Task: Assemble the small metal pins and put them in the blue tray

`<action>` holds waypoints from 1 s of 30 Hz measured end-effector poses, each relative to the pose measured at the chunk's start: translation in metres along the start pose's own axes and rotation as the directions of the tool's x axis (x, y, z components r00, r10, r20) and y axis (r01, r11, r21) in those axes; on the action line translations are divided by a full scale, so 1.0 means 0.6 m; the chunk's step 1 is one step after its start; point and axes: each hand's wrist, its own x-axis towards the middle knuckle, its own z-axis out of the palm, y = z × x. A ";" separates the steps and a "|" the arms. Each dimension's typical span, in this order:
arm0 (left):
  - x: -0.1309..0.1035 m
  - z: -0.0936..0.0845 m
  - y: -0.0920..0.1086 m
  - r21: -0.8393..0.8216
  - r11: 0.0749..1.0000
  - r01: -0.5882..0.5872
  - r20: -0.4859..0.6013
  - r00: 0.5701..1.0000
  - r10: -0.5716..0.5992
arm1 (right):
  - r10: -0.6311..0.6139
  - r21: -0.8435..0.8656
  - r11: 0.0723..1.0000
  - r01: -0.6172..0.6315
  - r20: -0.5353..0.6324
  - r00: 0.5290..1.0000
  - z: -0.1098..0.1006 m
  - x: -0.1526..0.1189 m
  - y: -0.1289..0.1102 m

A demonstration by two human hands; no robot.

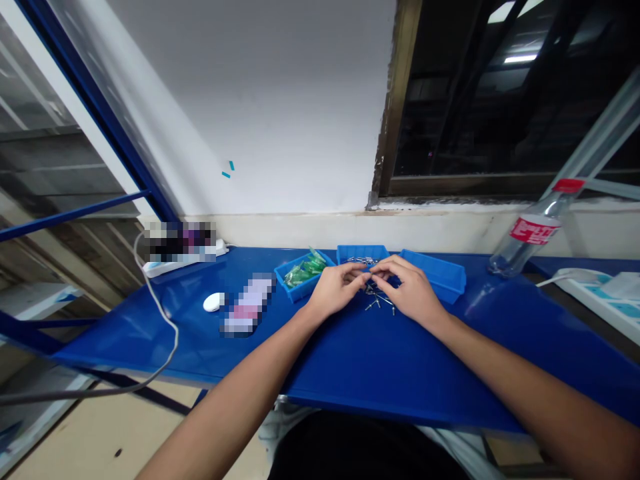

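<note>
My left hand (336, 288) and my right hand (407, 288) meet fingertip to fingertip just in front of the blue bins. Both are closed in a pinch; whatever lies between the fingers is too small and covered to make out. Under them several loose metal pieces like pop rivets (379, 301) lie on the table. More of these pieces fill the middle blue bin (363, 251), partly hidden by my fingers. Left of it, a blue bin (299, 291) holds small green-and-clear plastic packets (306, 269). Behind my right hand stands a third blue bin (440, 275).
The blue table (380, 380) runs along a white wall. On the left are a blurred phone-like object (249, 303), a round white case (214, 302), a power strip (187, 259) and a grey cable (173, 343). A red-capped plastic bottle (533, 230) and a white strip (600, 300) stand right.
</note>
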 end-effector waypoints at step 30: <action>-0.001 -0.003 0.008 0.116 0.993 -0.020 -0.017 1.000 0.022 | 0.198 0.129 0.971 -0.202 0.047 0.979 0.012 -0.006 -0.003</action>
